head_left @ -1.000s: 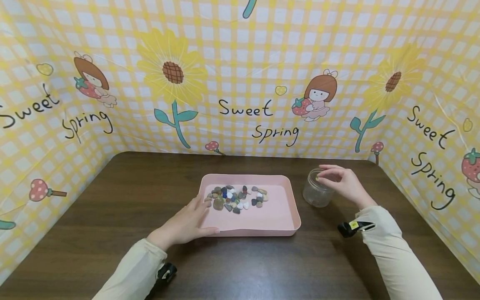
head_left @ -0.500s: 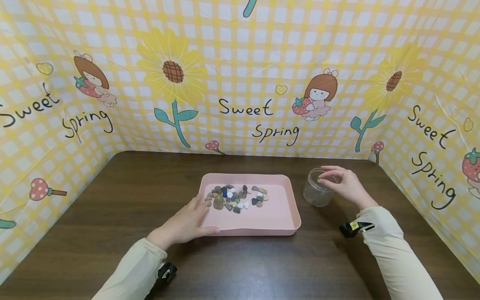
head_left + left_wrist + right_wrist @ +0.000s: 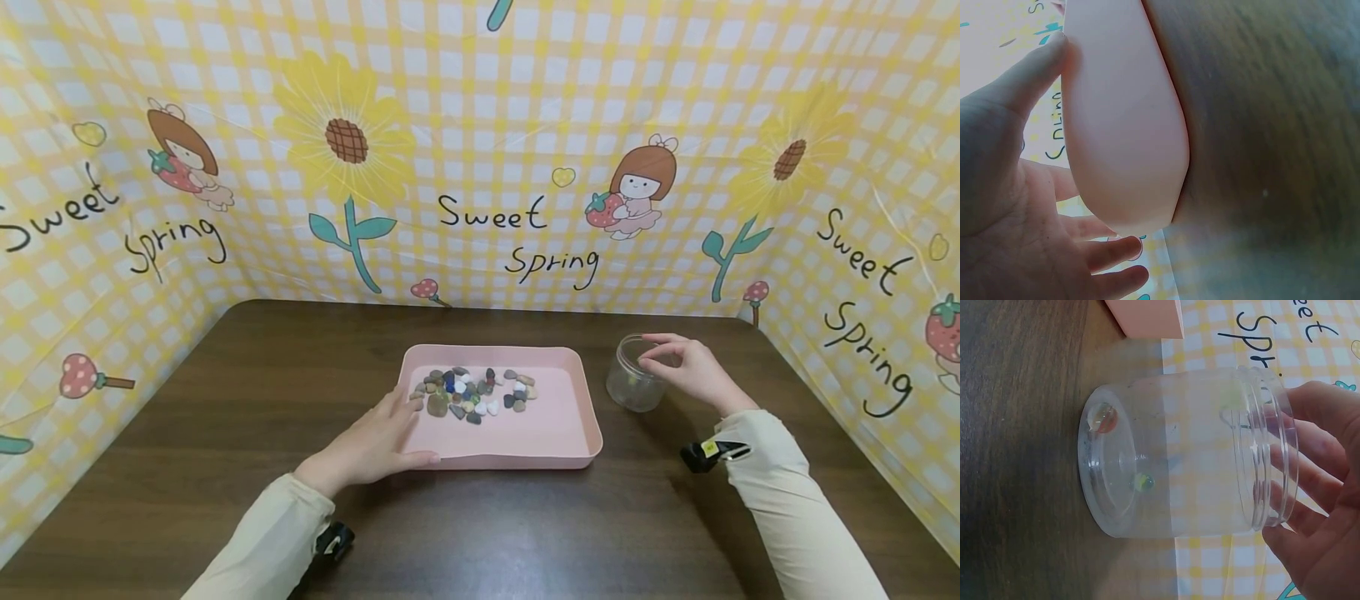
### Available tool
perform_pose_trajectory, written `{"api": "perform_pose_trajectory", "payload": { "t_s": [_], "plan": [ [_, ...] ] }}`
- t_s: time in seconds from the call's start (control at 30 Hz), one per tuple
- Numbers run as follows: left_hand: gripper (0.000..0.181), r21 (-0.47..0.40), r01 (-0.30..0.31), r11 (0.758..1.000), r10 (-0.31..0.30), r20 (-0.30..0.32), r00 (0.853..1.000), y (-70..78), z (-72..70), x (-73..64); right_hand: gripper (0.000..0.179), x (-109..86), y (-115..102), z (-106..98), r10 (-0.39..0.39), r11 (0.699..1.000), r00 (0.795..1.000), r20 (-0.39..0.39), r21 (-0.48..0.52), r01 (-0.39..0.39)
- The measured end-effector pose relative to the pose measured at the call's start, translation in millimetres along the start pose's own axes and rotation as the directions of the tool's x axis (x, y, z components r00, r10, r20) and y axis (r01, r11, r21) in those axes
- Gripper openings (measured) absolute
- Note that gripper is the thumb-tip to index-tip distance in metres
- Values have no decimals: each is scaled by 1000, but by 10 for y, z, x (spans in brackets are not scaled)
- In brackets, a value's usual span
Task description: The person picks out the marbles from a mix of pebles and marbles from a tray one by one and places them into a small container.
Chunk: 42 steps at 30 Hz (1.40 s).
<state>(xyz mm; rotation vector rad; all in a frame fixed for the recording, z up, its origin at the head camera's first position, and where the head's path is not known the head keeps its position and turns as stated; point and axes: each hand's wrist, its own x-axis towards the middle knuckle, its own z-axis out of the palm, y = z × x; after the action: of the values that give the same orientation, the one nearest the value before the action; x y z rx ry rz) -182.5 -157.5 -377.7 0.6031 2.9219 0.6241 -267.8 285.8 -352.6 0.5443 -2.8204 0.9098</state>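
Note:
A clear plastic jar (image 3: 633, 390) stands on the table to the right of a pink tray (image 3: 525, 437). My right hand (image 3: 693, 371) is at the jar's mouth, fingertips by the rim and nothing seen between them. Inside the jar, the right wrist view shows an orange-and-clear marble (image 3: 1104, 417) at the bottom and a yellow-green marble (image 3: 1145, 482) low down. My left hand (image 3: 367, 442) rests at the tray's front left corner. Its thumb (image 3: 1047, 59) touches the rim and the other fingers spread along the left side. Several mixed pebbles (image 3: 457, 392) lie in the tray.
The dark wooden table (image 3: 480, 533) is walled at the back and both sides by a yellow checked cloth (image 3: 480, 125). A black wrist strap (image 3: 701, 457) sits on the right sleeve, and another (image 3: 335, 542) on the left.
The yellow-green marble has left my right fingertips and is now lower, inside the jar. My right hand stays at the jar's mouth. The left hand keeps its place on the tray.

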Motion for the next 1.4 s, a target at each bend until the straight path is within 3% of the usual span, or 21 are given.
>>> {"api": "perform_pose_trajectory", "payload": {
  "t_s": [0.47, 0.7, 1.1, 1.4],
  "plan": [
    [88, -10, 15, 1000, -14, 15, 1000, 6, -8, 1, 20, 44, -73, 1, -28, 1000, 997, -72, 13, 29],
    [88, -9, 22, 1000, -22, 19, 1000, 8, -12, 2, 20, 96, -235, 22, -46, 993, 996, -74, 104, 53],
    [88, -5, 14, 1000, -14, 16, 1000, -2, -1, 4, 18, 248, -547, 191, -95, 984, 995, -28, 148, 98],
    [88, -1, 9, 1000, -9, 12, 1000, -7, 5, 9, 22, 361, -794, 397, -115, 948, 990, 79, 307, 85]
  ]
}}
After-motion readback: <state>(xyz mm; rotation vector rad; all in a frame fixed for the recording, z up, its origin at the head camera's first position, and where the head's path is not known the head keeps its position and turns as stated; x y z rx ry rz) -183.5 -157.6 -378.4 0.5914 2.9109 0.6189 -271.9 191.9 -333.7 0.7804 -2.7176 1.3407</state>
